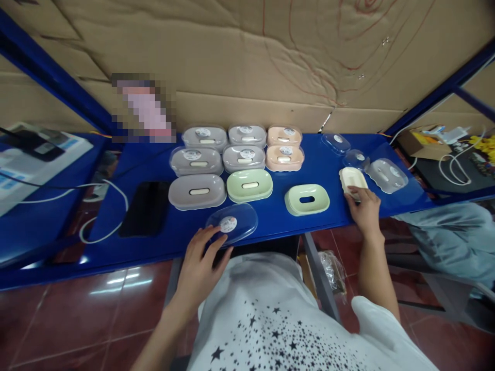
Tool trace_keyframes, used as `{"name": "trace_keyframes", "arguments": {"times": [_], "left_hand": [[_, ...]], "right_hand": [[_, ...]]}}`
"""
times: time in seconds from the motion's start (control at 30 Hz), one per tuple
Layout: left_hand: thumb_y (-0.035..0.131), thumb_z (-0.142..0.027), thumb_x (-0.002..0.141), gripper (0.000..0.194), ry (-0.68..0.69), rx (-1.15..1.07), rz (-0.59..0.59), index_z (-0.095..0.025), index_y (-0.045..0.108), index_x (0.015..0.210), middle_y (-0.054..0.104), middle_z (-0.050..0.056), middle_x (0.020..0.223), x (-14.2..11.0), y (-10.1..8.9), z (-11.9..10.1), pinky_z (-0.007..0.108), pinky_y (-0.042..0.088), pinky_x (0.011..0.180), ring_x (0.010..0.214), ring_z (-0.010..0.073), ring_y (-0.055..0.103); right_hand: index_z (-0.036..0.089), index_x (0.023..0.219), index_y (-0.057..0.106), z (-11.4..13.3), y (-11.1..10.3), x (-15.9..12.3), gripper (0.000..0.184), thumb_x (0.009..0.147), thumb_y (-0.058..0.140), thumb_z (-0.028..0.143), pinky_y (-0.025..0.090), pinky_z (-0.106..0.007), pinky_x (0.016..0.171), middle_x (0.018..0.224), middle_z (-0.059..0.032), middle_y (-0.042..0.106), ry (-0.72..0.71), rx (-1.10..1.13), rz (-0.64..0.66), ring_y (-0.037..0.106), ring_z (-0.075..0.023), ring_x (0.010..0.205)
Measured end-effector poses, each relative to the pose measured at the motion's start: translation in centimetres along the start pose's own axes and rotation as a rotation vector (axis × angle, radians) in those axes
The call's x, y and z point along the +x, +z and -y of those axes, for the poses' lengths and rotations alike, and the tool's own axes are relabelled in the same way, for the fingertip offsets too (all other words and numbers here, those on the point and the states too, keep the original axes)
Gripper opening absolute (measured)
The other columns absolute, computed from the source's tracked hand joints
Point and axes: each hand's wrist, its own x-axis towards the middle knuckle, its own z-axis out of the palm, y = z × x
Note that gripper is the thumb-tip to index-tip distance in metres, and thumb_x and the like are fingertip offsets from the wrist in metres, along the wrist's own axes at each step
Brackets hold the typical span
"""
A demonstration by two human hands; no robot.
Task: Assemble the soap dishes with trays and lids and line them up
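Observation:
My left hand (pixel 201 263) pinches the near edge of a clear plastic lid (pixel 233 221) with a round sticker, which lies at the front of the blue table (pixel 332 170). My right hand (pixel 364 208) rests its fingers on a cream soap dish tray (pixel 352 179) at the right. Between the hands sits a green soap dish base (pixel 307 199) with an oval slot. Behind the lid stand a grey dish (pixel 197 191) and a green dish (pixel 249 185), both without lids.
Several lidded soap boxes in grey (pixel 204 137) and peach (pixel 284 157) stand in rows at the back. Loose clear lids (pixel 386 175) lie at the right. A black phone (pixel 145 208) and a white cable (pixel 116 196) lie left. Cardboard lines the back wall.

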Motion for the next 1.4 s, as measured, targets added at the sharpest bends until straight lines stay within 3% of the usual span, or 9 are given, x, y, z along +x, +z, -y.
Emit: {"name": "trace_keyframes", "arguments": {"times": [0.2, 0.37, 0.43, 0.57, 0.73, 0.87, 1.0, 1.17, 1.4], "left_hand": [[0.073, -0.013, 0.097, 0.039, 0.127, 0.015, 0.003, -0.023, 0.066, 0.134, 0.069, 0.014, 0.139, 2.0, 1.1, -3.6, 0.059, 0.053, 0.119, 0.134, 0.0323, 0.066], [0.063, -0.018, 0.104, 0.052, 0.311, 0.003, 0.229, -0.019, 0.056, 0.155, 0.051, 0.019, 0.166, 7.9, 5.7, -8.8, 0.055, 0.049, 0.123, 0.152, 0.0358, 0.052], [0.060, -0.013, 0.104, 0.042, 0.293, 0.021, 0.265, -0.015, 0.063, 0.146, 0.061, 0.019, 0.156, 10.1, 7.6, -9.9, 0.057, 0.045, 0.125, 0.147, 0.0352, 0.057], [0.056, -0.015, 0.108, 0.022, 0.224, -0.078, 0.206, -0.017, 0.072, 0.123, 0.078, 0.010, 0.126, 12.4, 8.6, -10.1, 0.055, 0.044, 0.125, 0.124, 0.0258, 0.070], [0.056, -0.020, 0.111, 0.024, 0.124, -0.149, 0.042, -0.021, 0.069, 0.131, 0.078, 0.008, 0.133, 13.1, 7.8, -10.0, 0.051, 0.043, 0.124, 0.126, 0.0233, 0.070], [0.052, -0.017, 0.111, 0.026, 0.177, -0.087, 0.170, -0.020, 0.071, 0.129, 0.077, 0.009, 0.133, 13.4, 9.1, -10.7, 0.057, 0.039, 0.127, 0.129, 0.0257, 0.067], [0.050, -0.014, 0.109, 0.035, 0.239, -0.037, 0.306, -0.018, 0.067, 0.140, 0.070, 0.013, 0.144, 12.9, 10.0, -11.2, 0.060, 0.039, 0.128, 0.137, 0.0282, 0.063], [0.057, -0.010, 0.103, 0.051, 0.301, 0.015, 0.266, -0.017, 0.057, 0.154, 0.056, 0.015, 0.164, 10.8, 6.9, -9.5, 0.058, 0.039, 0.129, 0.151, 0.0319, 0.053], [0.067, -0.022, 0.104, 0.044, 0.065, 0.164, 0.168, -0.023, 0.061, 0.147, 0.064, 0.017, 0.154, 5.2, -0.5, -3.0, 0.062, 0.046, 0.122, 0.142, 0.0367, 0.062]], "right_hand": [[0.025, 0.122, 0.076, 4.2, -2.3, -3.6, 0.027, 0.108, 0.057, 0.038, 0.045, -0.051, 0.108, 0.124, -0.0096, 0.080, -0.148, 0.122, 0.076, 0.071, -0.0314, 0.122], [0.025, 0.125, 0.074, 5.6, -2.4, -4.3, 0.026, 0.109, 0.055, 0.033, 0.047, -0.051, 0.110, 0.128, -0.0097, 0.079, -0.175, 0.196, 0.114, 0.071, -0.0299, 0.124], [0.024, 0.122, 0.075, 5.1, -2.4, -4.4, 0.026, 0.109, 0.054, 0.030, 0.047, -0.053, 0.109, 0.125, -0.0100, 0.080, -0.167, 0.152, 0.079, 0.071, -0.0309, 0.123], [0.023, 0.118, 0.076, 4.3, -2.8, -4.9, 0.025, 0.109, 0.053, 0.026, 0.052, -0.053, 0.106, 0.117, -0.0088, 0.081, -0.169, 0.163, 0.041, 0.071, -0.0307, 0.119], [0.028, 0.128, 0.073, 7.4, -2.4, -5.7, 0.025, 0.109, 0.056, 0.026, 0.054, -0.053, 0.112, 0.126, -0.0079, 0.078, -0.221, 0.309, 0.104, 0.068, -0.0290, 0.127], [0.027, 0.152, 0.058, 10.2, -1.6, -5.6, 0.045, 0.107, 0.063, 0.032, 0.050, -0.059, 0.119, 0.150, -0.0157, 0.063, -0.172, 0.338, -0.035, 0.058, -0.0338, 0.145], [0.032, 0.162, 0.049, 11.0, -0.8, -4.9, 0.058, 0.106, 0.065, 0.039, 0.045, -0.064, 0.126, 0.173, -0.0136, 0.041, -0.351, 0.294, 0.142, 0.039, -0.0374, 0.162], [0.032, 0.155, 0.058, 11.2, -0.3, -4.8, 0.049, 0.106, 0.065, 0.031, 0.047, -0.060, 0.123, 0.155, -0.0102, 0.064, -0.470, 0.215, 0.146, 0.050, -0.0340, 0.154], [0.033, 0.156, 0.058, 11.4, -1.7, -3.9, 0.047, 0.109, 0.058, 0.026, 0.041, -0.060, 0.123, 0.151, -0.0073, 0.068, -0.438, 0.096, 0.198, 0.057, -0.0336, 0.147]]}}
